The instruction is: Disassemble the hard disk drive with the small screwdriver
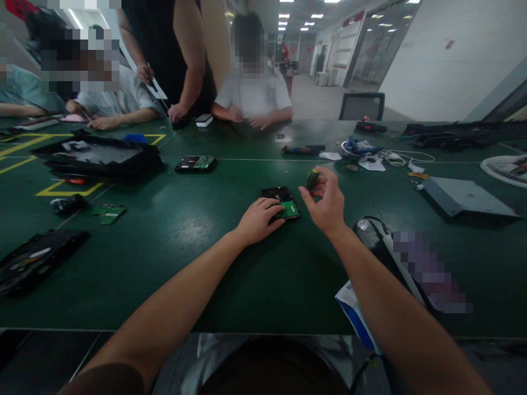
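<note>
- Your right hand point(329, 198) is raised above the counter point(177, 285), and its grip is closed: thumb and fingers pinch a green tool point(312, 180) with yellow at its end. The tip of it I cannot make out.
- Your left hand point(258, 220) lies on a drive point(291, 209), with the fingers over its green board and the thumb apart, at the near side. This grip is partly open; I cannot tell if it clasps the drive or only rests on it.
- The drive is on the counter in front of you, just left of your right hand. A black part point(276, 192) is at its far side; whether the two are joined, I cannot tell.
- Near your right forearm, there are a black item point(376, 238) and a white and blue packet point(354, 312), which the arm partly covers.
- Farther to the right stands a metal box point(469, 195).
- Beyond your hands, a dark tool point(302, 150) lies near some white cables point(405, 157).
- On the left, you have another drive point(195, 163), a black tray point(101, 156), a loose green board point(109, 214) and, nearest to you, a black device point(39, 258).
- Across the counter, a person in white point(255, 96) sits opposite you, and a person in black point(164, 49) stands beside.
</note>
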`<action>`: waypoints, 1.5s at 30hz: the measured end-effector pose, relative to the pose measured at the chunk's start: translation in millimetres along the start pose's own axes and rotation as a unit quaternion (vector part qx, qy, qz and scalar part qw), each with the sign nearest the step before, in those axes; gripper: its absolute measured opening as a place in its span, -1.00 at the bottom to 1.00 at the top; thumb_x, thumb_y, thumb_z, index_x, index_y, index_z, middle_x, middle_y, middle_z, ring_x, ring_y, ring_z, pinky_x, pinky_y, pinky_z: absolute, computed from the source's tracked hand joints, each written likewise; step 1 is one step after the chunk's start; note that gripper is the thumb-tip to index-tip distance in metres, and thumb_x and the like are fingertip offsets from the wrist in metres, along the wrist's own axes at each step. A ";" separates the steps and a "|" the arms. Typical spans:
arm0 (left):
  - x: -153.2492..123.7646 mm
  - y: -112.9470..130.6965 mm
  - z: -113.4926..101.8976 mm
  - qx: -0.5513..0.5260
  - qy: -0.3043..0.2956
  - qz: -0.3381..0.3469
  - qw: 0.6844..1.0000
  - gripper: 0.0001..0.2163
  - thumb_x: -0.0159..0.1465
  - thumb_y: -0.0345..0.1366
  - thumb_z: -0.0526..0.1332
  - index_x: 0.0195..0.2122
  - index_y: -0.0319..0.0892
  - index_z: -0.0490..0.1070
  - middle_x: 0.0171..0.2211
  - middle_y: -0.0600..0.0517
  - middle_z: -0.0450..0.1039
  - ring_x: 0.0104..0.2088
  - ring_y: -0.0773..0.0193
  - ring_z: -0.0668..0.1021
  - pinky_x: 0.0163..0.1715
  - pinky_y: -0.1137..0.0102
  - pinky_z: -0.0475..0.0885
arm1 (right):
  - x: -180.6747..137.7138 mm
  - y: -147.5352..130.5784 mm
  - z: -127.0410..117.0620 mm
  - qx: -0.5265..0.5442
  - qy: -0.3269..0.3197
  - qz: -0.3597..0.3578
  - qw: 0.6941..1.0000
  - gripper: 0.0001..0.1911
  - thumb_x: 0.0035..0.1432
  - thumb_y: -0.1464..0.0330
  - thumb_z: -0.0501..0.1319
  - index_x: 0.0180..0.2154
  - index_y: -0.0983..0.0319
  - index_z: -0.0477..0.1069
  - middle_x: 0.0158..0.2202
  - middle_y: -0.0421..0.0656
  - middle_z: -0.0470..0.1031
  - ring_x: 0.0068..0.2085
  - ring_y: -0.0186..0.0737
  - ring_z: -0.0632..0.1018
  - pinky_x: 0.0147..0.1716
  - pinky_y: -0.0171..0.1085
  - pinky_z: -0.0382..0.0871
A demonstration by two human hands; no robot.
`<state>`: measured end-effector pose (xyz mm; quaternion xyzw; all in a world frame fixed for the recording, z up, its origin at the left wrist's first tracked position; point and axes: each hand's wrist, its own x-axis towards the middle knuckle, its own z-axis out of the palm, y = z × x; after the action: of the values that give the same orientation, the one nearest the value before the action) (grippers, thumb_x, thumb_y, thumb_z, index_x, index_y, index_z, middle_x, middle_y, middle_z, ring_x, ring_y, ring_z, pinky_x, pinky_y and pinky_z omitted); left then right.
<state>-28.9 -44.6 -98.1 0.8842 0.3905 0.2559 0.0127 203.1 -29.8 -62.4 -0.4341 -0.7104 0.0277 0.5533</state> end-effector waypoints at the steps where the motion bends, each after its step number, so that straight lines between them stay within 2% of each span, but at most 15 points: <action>1: 0.0 -0.3 0.4 0.000 0.001 0.000 1.000 -0.63 0.40 -0.10 0.25 0.17 -0.11 0.48 0.15 -0.14 0.47 0.19 -0.03 0.46 0.19 0.02 0.41 | 0.1 0.7 0.4 -0.001 0.001 -0.003 1.000 -0.33 0.23 0.26 0.33 0.30 0.04 0.17 0.09 -0.02 0.47 -0.19 -0.12 0.60 -0.27 -0.08 0.68; 26: 3.1 -0.7 -1.2 -0.002 0.001 0.005 1.000 -0.67 0.43 -0.12 0.22 0.14 -0.13 0.51 0.12 -0.14 0.50 0.15 0.01 0.49 0.16 0.06 0.44 | 1.4 0.2 -0.4 -0.010 0.013 -0.014 1.000 -0.33 0.24 0.27 0.31 0.31 0.04 0.14 0.11 -0.02 0.47 -0.17 -0.12 0.61 -0.30 -0.11 0.68; 39: 0.3 -3.6 0.4 -0.017 0.003 0.006 1.000 -0.60 0.37 -0.08 0.29 0.17 -0.11 0.50 0.16 -0.16 0.47 0.19 -0.04 0.47 0.17 0.01 0.43 | -0.2 0.2 -0.2 0.003 0.005 -0.004 1.000 -0.35 0.24 0.27 0.32 0.30 0.06 0.17 0.09 -0.02 0.48 -0.17 -0.11 0.62 -0.29 -0.11 0.68; 45: 0.1 -1.9 0.3 -0.020 0.009 -0.006 1.000 -0.62 0.41 -0.06 0.23 0.15 -0.13 0.52 0.15 -0.16 0.47 0.18 -0.02 0.47 0.18 0.04 0.44 | 0.1 0.4 -0.3 -0.005 0.002 -0.005 1.000 -0.35 0.24 0.27 0.31 0.30 0.06 0.16 0.09 -0.02 0.48 -0.16 -0.11 0.61 -0.28 -0.10 0.67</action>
<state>-30.0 -43.1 -98.7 0.8792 0.3903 0.2719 0.0281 203.5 -29.6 -62.4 -0.4332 -0.7114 0.0200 0.5530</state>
